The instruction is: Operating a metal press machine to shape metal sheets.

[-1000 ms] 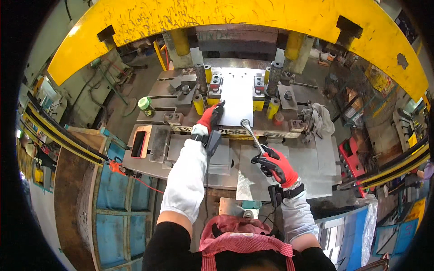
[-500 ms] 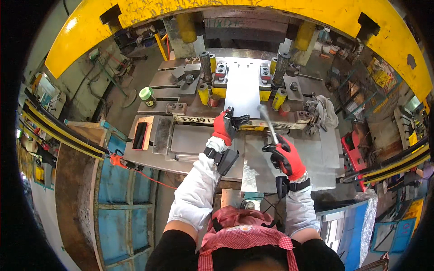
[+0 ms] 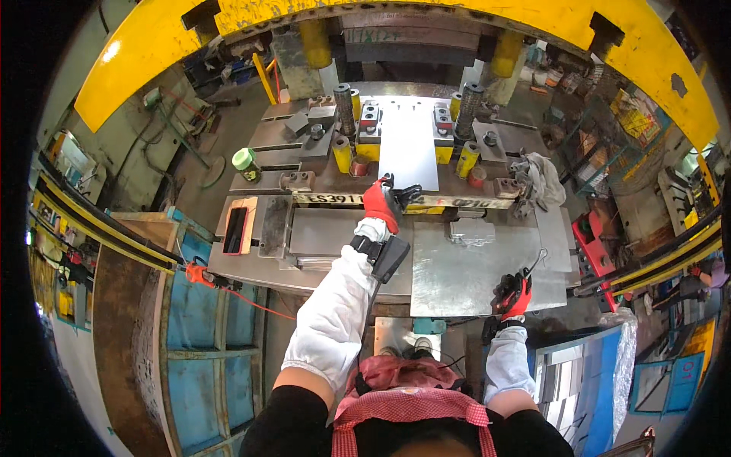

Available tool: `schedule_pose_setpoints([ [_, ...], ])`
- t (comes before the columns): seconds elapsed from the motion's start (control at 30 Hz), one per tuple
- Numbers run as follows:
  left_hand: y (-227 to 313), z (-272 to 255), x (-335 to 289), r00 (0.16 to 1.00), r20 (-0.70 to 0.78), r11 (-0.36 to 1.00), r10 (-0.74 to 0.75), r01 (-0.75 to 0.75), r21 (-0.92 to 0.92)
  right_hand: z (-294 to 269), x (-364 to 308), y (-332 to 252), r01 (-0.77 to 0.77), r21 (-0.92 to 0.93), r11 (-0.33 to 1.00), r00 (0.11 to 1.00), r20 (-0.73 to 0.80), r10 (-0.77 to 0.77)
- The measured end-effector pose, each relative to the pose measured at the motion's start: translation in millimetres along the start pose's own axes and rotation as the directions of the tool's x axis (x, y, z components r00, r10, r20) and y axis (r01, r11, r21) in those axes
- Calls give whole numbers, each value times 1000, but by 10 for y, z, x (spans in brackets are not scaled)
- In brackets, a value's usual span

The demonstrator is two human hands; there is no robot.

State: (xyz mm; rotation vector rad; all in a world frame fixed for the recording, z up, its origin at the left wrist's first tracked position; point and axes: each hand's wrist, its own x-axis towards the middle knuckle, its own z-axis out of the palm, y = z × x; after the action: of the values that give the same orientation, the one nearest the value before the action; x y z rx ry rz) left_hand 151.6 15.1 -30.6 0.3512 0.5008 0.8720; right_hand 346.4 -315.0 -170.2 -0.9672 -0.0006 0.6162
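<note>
My left hand [image 3: 387, 204], in a red and black glove, is at the near edge of a bright flat metal sheet [image 3: 409, 145]. Its fingers appear closed on that edge, though the glove partly hides the contact. The sheet lies lengthwise in the press die between the guide posts. Lower right, my gloved right hand [image 3: 513, 295] is closed around a thin metal rod [image 3: 539, 259] with a curled end. That hand is over the near right part of a large grey metal plate [image 3: 472, 278].
Stacked metal sheets [image 3: 326, 232] lie left of my left hand. A small pile of metal pieces [image 3: 472, 231] sits on the plate. Grey rags [image 3: 542, 183] lie at the die's right; a green-capped jar [image 3: 245, 163] stands at left. The yellow press frame [image 3: 457, 11] arches overhead.
My right hand has swung down and right with the rod, away from the die. The sheet's near edge and my left hand have shifted slightly inward. Small metal pieces on the plate now show.
</note>
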Motion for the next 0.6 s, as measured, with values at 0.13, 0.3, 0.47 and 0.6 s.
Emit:
schedule_pose_setpoints([
  [0.13,5,23,-8,1000,14,999,-11,12,-30,61,-24,3,-50,-44,998,995,-91,46],
  [0.3,12,43,-18,998,-59,1000,-8,8,6,96,-65,-21,49,-66,997,997,-50,-52],
  [0.47,38,-12,21,997,36,996,-75,77,-53,-16,-6,17,-41,-26,999,998,-37,40],
  [0.6,-3,7,52,1000,-28,1000,8,-9,-24,-36,21,10,-13,-45,999,997,-76,9],
])
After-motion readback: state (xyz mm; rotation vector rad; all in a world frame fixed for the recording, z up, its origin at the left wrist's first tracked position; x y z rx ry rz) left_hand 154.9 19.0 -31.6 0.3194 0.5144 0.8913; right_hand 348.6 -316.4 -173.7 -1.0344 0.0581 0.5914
